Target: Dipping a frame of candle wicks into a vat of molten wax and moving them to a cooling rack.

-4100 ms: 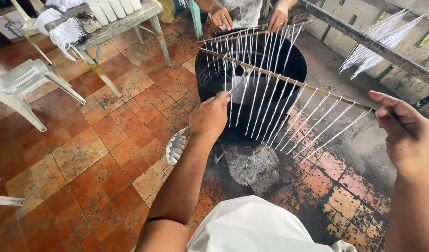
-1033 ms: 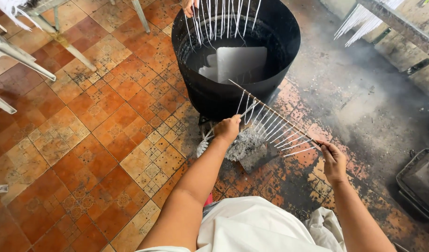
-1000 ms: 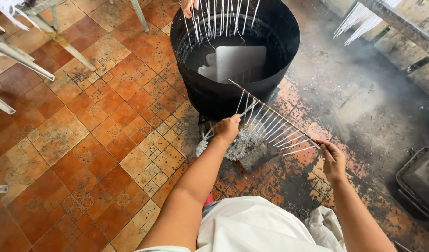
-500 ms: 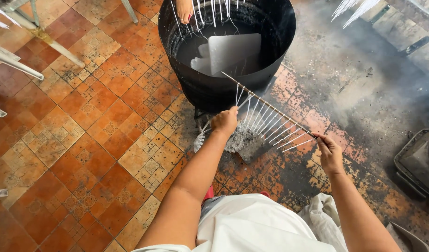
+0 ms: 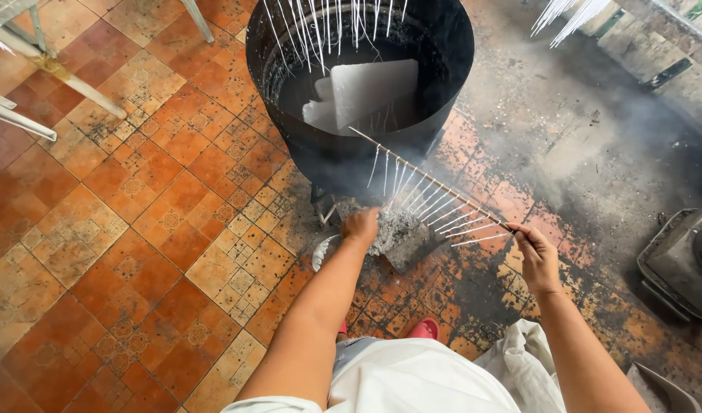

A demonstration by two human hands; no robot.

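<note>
So there's a big black drum (image 5: 442, 84) on the stained orange tile floor (image 5: 137, 229), dark liquid inside with pale slabs (image 5: 370, 88) floating in it and thin white strands (image 5: 320, 23) hanging over its far rim. Just in front of the drum, low over the floor, sits a long thin rod (image 5: 435, 182) with a row of white candles (image 5: 442, 214) dangling off it. The right hand (image 5: 536, 256) is clenched around the rod's near end, while the left hand (image 5: 361, 226) is down among the candles, though I can't tell if it's actually gripping anything.
</note>
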